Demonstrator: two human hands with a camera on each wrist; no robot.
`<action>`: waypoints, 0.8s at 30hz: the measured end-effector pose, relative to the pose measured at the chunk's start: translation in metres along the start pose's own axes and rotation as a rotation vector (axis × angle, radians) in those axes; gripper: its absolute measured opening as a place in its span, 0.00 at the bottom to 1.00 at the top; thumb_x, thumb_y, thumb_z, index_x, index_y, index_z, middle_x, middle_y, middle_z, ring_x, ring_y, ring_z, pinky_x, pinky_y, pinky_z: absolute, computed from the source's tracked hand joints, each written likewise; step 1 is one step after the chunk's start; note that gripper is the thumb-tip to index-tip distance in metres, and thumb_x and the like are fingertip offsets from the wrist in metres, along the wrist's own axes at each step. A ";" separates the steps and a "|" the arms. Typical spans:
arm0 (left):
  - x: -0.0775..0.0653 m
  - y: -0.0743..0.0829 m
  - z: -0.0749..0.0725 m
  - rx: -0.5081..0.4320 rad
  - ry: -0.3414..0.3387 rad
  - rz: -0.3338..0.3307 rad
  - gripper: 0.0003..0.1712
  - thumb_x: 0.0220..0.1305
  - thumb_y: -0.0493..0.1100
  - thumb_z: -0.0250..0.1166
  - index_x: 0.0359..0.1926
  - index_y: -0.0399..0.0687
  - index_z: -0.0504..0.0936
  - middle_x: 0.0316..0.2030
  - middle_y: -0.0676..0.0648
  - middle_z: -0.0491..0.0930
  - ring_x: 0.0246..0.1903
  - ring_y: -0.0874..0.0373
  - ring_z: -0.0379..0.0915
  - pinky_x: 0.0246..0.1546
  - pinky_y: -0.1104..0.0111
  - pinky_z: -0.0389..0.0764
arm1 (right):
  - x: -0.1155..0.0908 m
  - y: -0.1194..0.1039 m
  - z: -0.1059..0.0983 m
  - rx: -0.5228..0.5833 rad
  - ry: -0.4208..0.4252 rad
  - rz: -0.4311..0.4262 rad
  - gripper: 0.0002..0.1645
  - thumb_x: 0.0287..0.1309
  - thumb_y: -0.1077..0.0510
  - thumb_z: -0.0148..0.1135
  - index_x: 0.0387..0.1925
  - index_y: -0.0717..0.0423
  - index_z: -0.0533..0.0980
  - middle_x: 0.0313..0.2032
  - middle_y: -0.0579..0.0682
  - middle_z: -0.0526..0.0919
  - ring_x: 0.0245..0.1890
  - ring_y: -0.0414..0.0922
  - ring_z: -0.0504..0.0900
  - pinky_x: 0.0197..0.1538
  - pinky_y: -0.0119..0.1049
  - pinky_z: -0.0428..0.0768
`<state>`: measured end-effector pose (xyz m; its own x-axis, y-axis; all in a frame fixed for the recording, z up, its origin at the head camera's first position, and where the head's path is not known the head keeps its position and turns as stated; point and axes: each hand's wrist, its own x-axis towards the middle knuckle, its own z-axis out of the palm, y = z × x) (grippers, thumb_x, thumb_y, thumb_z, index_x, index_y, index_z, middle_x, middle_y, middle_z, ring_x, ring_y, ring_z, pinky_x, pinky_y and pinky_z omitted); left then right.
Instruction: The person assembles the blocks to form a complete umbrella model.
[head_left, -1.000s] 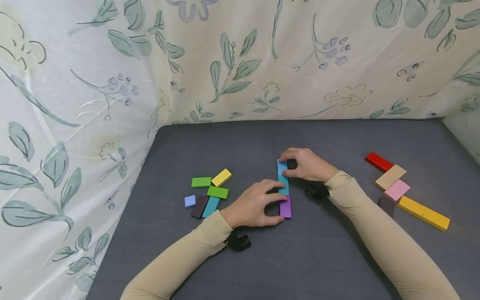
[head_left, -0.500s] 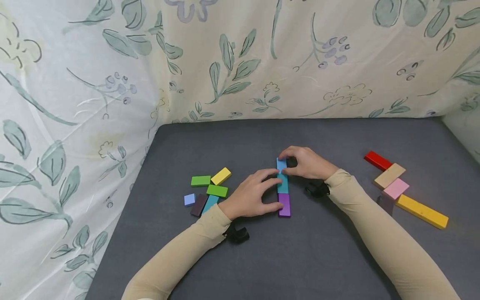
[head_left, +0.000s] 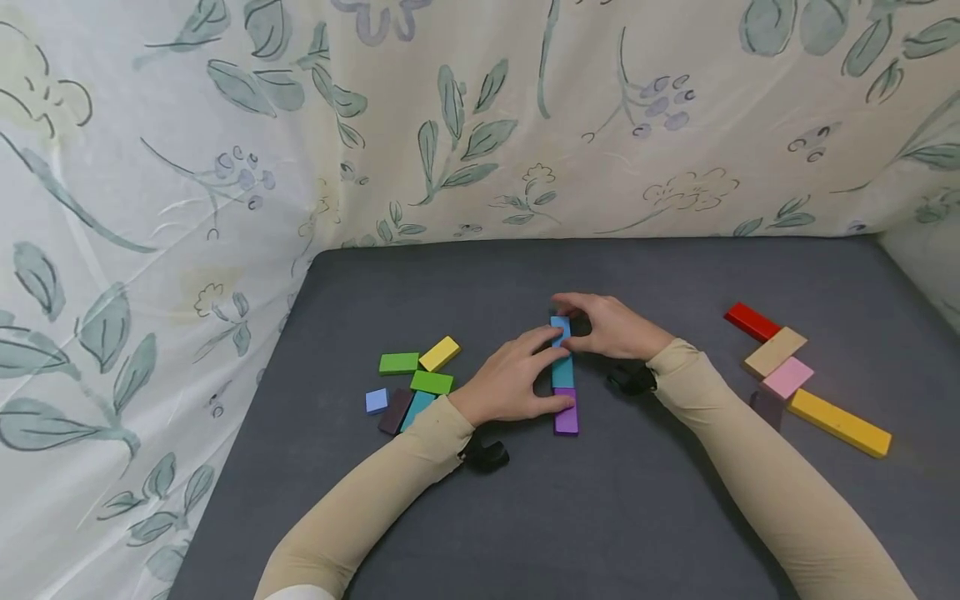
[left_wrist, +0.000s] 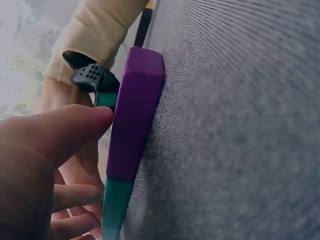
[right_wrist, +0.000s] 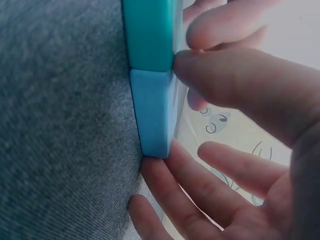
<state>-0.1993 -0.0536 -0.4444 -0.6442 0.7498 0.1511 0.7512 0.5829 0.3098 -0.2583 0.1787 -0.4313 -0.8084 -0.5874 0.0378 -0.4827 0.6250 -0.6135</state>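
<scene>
Purple block, teal block and blue block already lie end to end mid-frame on the bench, left hand spread, thumb touching purple, right hand fingers pinching blue, while green blocks centre-left and a long yellow block centre-right sit unjoined.

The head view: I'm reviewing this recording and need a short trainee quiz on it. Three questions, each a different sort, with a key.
1. Multiple choice: in the row of blocks, which one lies nearest the person?
a) the light blue block
b) the teal block
c) the purple block

2. True or false: the right hand is at the far end of that row.

3. Fill in the colour: the long block in the group at the picture's right is ____.

Key: 1 c; 2 true; 3 yellow.
</scene>
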 end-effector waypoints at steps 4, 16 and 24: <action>0.000 0.000 0.002 -0.002 -0.008 0.003 0.40 0.65 0.63 0.72 0.69 0.45 0.77 0.77 0.41 0.62 0.78 0.47 0.58 0.73 0.52 0.69 | -0.001 0.000 0.000 0.000 -0.005 0.002 0.44 0.61 0.58 0.74 0.74 0.65 0.66 0.61 0.62 0.83 0.62 0.58 0.81 0.66 0.58 0.76; 0.000 0.003 0.006 -0.014 -0.031 -0.042 0.40 0.65 0.65 0.70 0.70 0.49 0.76 0.77 0.44 0.63 0.76 0.48 0.61 0.74 0.50 0.68 | -0.011 0.002 -0.009 -0.058 0.024 0.013 0.41 0.62 0.56 0.74 0.72 0.62 0.70 0.62 0.61 0.81 0.60 0.57 0.81 0.62 0.57 0.78; -0.001 0.007 0.006 0.008 -0.048 -0.064 0.40 0.65 0.66 0.69 0.71 0.51 0.76 0.77 0.45 0.63 0.76 0.49 0.60 0.74 0.50 0.66 | -0.041 0.010 -0.032 -0.162 0.080 0.095 0.38 0.62 0.55 0.75 0.69 0.65 0.72 0.61 0.63 0.81 0.59 0.60 0.80 0.62 0.61 0.78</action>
<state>-0.1927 -0.0489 -0.4479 -0.6831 0.7252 0.0864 0.7102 0.6322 0.3097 -0.2410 0.2254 -0.4140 -0.8740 -0.4832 0.0523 -0.4456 0.7538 -0.4830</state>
